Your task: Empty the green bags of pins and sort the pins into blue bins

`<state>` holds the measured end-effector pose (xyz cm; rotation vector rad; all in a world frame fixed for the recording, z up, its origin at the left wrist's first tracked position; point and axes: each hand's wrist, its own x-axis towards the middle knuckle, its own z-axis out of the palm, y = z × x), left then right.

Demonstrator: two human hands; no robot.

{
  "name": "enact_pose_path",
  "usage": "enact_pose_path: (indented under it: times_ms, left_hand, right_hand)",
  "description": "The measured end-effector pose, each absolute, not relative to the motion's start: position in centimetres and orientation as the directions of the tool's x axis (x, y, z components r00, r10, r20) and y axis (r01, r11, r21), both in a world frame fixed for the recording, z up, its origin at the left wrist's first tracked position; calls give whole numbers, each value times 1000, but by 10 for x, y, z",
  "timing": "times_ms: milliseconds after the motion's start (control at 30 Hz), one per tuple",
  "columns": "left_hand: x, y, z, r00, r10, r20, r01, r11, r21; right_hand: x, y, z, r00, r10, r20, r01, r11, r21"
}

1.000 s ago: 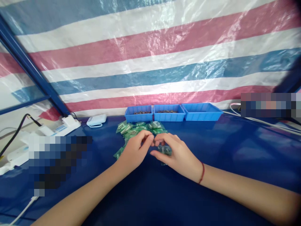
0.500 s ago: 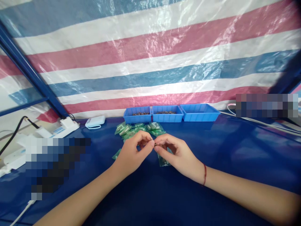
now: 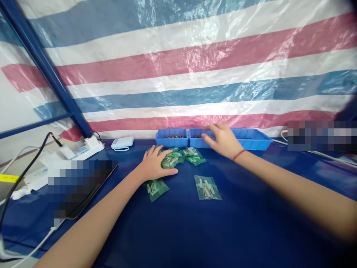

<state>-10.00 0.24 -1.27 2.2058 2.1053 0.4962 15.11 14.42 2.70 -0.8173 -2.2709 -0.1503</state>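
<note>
My left hand (image 3: 154,163) is open, fingers spread over the left side of a pile of green-tinted plastic bags (image 3: 172,159) with small parts inside. Just below it lies another small bag (image 3: 156,189). My right hand (image 3: 221,139) reaches over the middle blue bin (image 3: 196,142), its fingers apart and slightly blurred; nothing shows between them. Small metal parts (image 3: 205,137) lie in that bin. Nearer to me, a single clear bag (image 3: 208,188) holding several thin pale and metallic pieces rests flat on the blue table.
Small brown parts fill the left blue bin (image 3: 172,141); a third bin (image 3: 255,140) stands at right. A white device (image 3: 122,143), a white power strip (image 3: 83,150) with cables and a dark tablet-like device (image 3: 89,190) occupy the left. A striped sheet (image 3: 178,74) hangs behind.
My hands, earlier pinched together over the bags, have separated. The left has spread out over the bag pile; the right has moved up to the middle bin. The view has shifted slightly.
</note>
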Motion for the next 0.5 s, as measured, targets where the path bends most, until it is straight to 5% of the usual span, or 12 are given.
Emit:
enact_pose_path:
  times_ms: [133,267,500]
  left_hand:
    - [-95,4,-10,114,957,265,902,-212,377]
    - [-103,7,-4,19,941,338,821,-208,532]
    - [-127,17,-4,-227,870,438,662,-192,724]
  right_hand:
    - [132,109,-3,-819,333,466,369,929,-16]
    - [122,102,-15,-856,337,393,374,927,18]
    - [140,102,2,-678,506,534,450,859,-243]
